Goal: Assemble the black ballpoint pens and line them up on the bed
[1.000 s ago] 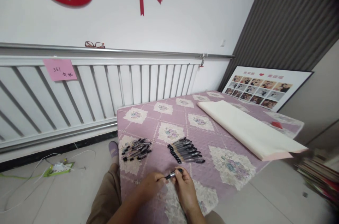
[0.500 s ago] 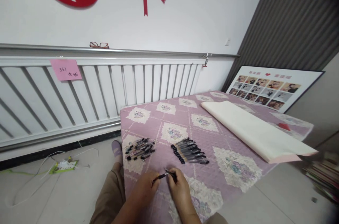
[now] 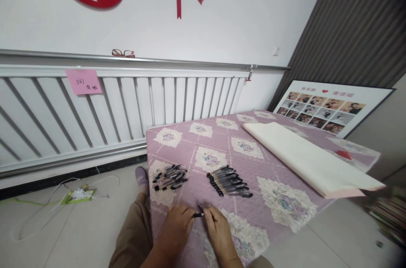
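Both hands meet low over the pink quilted table [image 3: 193,147], near its front edge. My left hand [image 3: 176,230] is closed, pinching one end of a black pen [image 3: 199,213]. My right hand [image 3: 217,230] is closed on the other end of the same pen, fingers pressed against it. Just beyond the hands lies a neat row of several black pens [image 3: 230,180]. A looser pile of several pens [image 3: 169,173] lies to the left, near the table's left edge.
A long cream folded sheet [image 3: 312,160] lies across the right of the table. A white slatted radiator [image 3: 111,107] with a pink note [image 3: 83,81] and glasses [image 3: 122,53] lines the wall. A photo board [image 3: 326,107] leans at right. Cables and a green packet [image 3: 76,195] lie on the floor.
The pen was raised between both hands; now the hands are lower and closer together, with the pen mostly covered by the fingers. The view has shifted slightly left.
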Available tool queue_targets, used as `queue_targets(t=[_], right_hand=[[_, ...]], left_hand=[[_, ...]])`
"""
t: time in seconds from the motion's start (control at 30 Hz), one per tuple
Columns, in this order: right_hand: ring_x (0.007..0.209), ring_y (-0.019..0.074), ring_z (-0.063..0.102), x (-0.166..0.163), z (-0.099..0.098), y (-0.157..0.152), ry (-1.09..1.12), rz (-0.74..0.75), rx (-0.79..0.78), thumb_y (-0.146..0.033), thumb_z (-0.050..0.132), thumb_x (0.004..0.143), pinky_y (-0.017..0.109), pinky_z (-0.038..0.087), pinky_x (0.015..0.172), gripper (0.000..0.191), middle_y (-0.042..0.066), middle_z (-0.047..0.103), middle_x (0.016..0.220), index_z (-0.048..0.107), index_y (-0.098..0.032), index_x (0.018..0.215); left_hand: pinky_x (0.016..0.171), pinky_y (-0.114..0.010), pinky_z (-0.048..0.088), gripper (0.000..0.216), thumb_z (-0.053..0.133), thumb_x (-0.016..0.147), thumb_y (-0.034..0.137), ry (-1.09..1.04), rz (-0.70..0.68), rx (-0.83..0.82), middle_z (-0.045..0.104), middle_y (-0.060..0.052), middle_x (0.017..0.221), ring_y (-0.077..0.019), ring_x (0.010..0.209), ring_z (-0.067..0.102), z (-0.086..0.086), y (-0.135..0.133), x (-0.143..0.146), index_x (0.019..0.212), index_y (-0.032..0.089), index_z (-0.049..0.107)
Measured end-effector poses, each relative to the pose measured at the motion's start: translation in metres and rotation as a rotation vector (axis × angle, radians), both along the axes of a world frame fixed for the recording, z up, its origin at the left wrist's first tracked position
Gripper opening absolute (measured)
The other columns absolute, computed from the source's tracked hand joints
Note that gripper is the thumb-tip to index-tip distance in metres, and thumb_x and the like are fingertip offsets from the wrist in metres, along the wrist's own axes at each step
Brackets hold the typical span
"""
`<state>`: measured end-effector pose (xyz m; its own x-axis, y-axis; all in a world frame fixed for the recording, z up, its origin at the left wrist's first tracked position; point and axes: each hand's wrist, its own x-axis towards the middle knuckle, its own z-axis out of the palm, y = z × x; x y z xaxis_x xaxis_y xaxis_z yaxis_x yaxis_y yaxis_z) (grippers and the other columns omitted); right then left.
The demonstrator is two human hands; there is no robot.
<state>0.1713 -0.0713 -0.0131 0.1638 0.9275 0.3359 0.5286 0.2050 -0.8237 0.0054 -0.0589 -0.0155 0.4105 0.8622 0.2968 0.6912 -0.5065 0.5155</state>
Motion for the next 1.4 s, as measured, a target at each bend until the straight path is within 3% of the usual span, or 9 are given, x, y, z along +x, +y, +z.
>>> queue_targets(t=[0.4, 0.8, 0.97, 1.17, 1.4], right_hand=[[0.059, 0.0169, 0.050, 0.001, -0.011, 0.004, 0.007, 0.062, -0.023, -0.048, 0.050, 0.085, 0.025, 0.036, 0.057, 0.038, 0.000, 0.055, 0.058, 0.056, -0.022, 0.058], [0.067, 0.0183, 0.055, 0.002, -0.003, 0.001, 0.058, 0.142, -0.081, -0.036, 0.052, 0.085, 0.026, 0.041, 0.065, 0.026, 0.001, 0.058, 0.066, 0.058, -0.021, 0.064], [0.072, 0.0187, 0.058, 0.002, -0.001, 0.000, 0.107, 0.131, -0.110, -0.037, 0.051, 0.085, 0.026, 0.043, 0.068, 0.021, 0.002, 0.062, 0.075, 0.062, -0.020, 0.081], [0.059, 0.0158, 0.049, 0.001, -0.011, 0.002, -0.029, 0.051, -0.082, -0.044, 0.045, 0.086, 0.024, 0.037, 0.057, 0.036, -0.002, 0.050, 0.059, 0.048, -0.021, 0.059], [0.063, 0.0160, 0.052, 0.003, -0.007, 0.001, -0.018, 0.105, -0.088, -0.040, 0.046, 0.087, 0.024, 0.040, 0.061, 0.030, -0.001, 0.053, 0.063, 0.052, -0.021, 0.065]], left_hand=[[0.091, -0.039, 0.036, 0.020, 0.045, 0.091, 0.017, 0.087, 0.020, -0.002, 0.065, 0.000, 0.095, -0.0194, 0.094, 0.057, 0.002, -0.002, 0.003, 0.097, 0.026, 0.062], [0.093, -0.039, 0.033, 0.020, 0.043, 0.092, 0.017, 0.127, 0.014, -0.025, 0.064, 0.000, 0.096, -0.0192, 0.095, 0.056, -0.002, 0.000, 0.003, 0.098, 0.025, 0.060], [0.091, -0.039, 0.035, 0.017, 0.046, 0.091, 0.017, 0.102, 0.068, 0.005, 0.063, 0.000, 0.094, -0.0197, 0.094, 0.055, -0.004, -0.002, 0.003, 0.096, 0.025, 0.060], [0.090, -0.039, 0.035, 0.017, 0.048, 0.089, 0.017, 0.084, 0.071, 0.036, 0.063, 0.001, 0.093, -0.0191, 0.093, 0.055, -0.004, -0.001, 0.003, 0.095, 0.026, 0.061], [0.090, -0.040, 0.035, 0.018, 0.048, 0.090, 0.016, 0.085, 0.076, 0.025, 0.063, 0.002, 0.093, -0.0194, 0.093, 0.056, -0.001, -0.002, 0.003, 0.095, 0.027, 0.061]])
